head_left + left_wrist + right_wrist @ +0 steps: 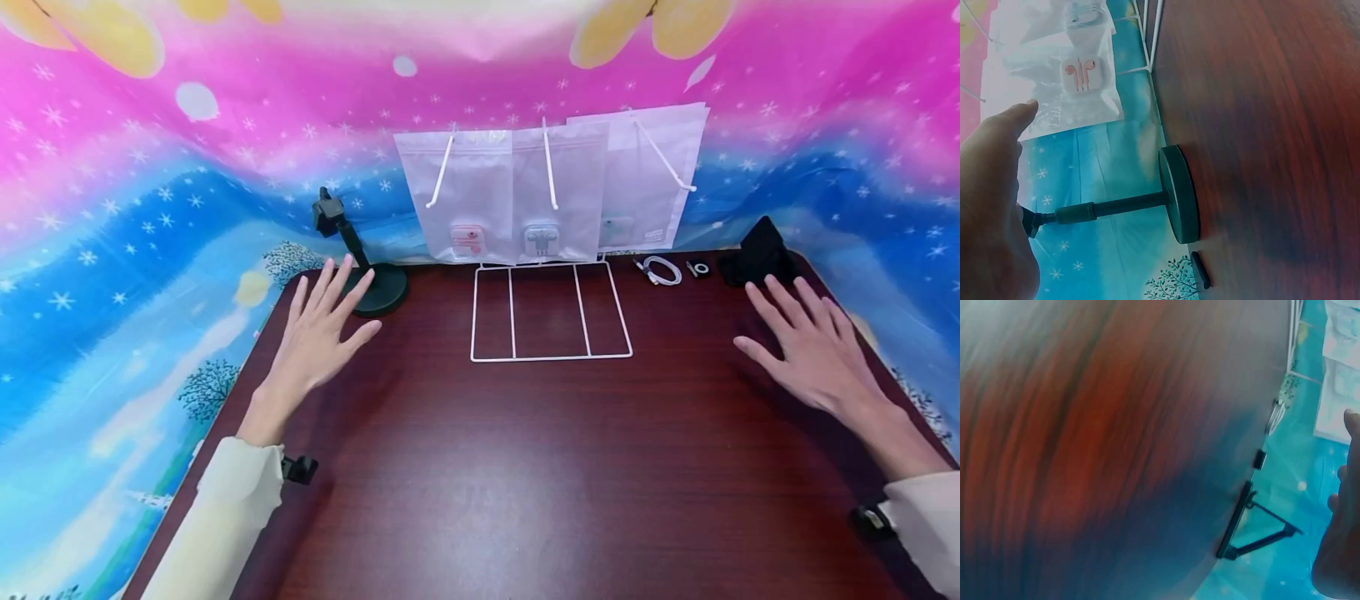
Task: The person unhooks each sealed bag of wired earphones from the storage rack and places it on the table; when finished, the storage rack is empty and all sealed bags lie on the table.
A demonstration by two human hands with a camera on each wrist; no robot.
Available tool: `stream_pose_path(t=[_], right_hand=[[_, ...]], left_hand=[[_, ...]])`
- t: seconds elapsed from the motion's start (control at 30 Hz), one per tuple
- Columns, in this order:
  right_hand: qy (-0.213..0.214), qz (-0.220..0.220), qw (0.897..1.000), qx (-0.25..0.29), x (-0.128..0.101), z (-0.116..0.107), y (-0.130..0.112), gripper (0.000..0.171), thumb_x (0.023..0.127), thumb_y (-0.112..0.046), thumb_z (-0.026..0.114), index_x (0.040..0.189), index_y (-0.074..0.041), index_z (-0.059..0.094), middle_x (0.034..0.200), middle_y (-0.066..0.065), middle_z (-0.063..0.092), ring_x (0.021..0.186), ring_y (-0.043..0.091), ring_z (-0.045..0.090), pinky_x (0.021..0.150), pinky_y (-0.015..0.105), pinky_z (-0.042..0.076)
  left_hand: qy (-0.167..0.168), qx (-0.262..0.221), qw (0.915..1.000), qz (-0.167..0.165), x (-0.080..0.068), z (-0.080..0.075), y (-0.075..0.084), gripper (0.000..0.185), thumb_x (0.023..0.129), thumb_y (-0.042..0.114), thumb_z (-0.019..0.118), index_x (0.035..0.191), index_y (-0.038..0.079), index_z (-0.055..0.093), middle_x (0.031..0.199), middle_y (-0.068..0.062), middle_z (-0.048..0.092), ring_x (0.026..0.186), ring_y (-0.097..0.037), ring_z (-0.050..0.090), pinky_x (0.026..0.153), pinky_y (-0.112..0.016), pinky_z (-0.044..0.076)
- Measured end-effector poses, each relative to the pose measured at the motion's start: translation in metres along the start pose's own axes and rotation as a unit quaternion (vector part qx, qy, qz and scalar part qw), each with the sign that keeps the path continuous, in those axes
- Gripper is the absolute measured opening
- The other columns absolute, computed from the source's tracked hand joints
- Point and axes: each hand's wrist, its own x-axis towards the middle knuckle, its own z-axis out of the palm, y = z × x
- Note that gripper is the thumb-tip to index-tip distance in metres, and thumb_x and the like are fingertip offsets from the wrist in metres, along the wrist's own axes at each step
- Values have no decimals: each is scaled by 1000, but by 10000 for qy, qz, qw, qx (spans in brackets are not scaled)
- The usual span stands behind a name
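My left hand (318, 337) is held over the table's left side, fingers straight and spread, with nothing in it. Beyond its fingertips stands a black stand with a round base (386, 293); in the left wrist view its pole (1129, 205) runs across beside the hand. My right hand (813, 358) hovers at the right with fingers extended, also holding nothing. Its fingertips overlap the lower part of a black folding stand (763, 242) in the head view. A white wire rack (551, 359) stands at the back middle, between the hands. Clear bags of earphones (468, 187) hang from its hooks.
Right of the rack lie a coiled white cable (662, 271) and a small black-and-white item (698, 268). The dark wooden table (480, 467) is enclosed by a patterned cloth backdrop (195, 250). A black wrist camera (300, 469) sits at the left sleeve.
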Motion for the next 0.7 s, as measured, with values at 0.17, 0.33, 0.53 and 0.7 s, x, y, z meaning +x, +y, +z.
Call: stream_pose_path(t=[0.17, 0.33, 0.53, 0.7], right_hand=[[-123, 96, 9984, 541, 3, 5, -14, 81, 106, -48, 53, 169, -24, 9, 176, 5, 2, 160, 34, -9, 121, 70, -5], [-288, 184, 9932, 1111, 7, 10, -29, 82, 106, -44, 56, 169, -25, 7, 175, 6, 4, 160, 36, -5, 115, 77, 2], [-686, 268, 9763, 2037, 14, 16, -47, 84, 106, -39, 59, 169, -24, 6, 174, 15, 7, 158, 44, 0, 109, 83, 3], [-1205, 569, 9457, 2964, 21, 21, -60, 86, 106, -39, 59, 168, -26, 2, 174, 19, 3, 156, 50, -2, 110, 83, -3]], left_hand=[[0, -565, 9983, -125, 5, -2, 4, 74, 105, 55, 52, 167, 34, 19, 176, 1, 4, 161, -26, -2, 128, -53, -6], [-47, -1390, 9900, -254, 10, -3, 8, 72, 106, 52, 52, 167, 32, 19, 175, 4, 4, 161, -27, -1, 127, -56, -4], [-364, -2602, 9620, -744, 16, -5, 9, 70, 108, 45, 54, 165, 43, 15, 174, 14, 3, 161, -19, -2, 124, -67, 4], [-544, -3005, 9448, -1183, 19, -8, 12, 69, 107, 47, 54, 162, 53, 12, 172, 21, 4, 161, -19, 4, 119, -74, 15]])
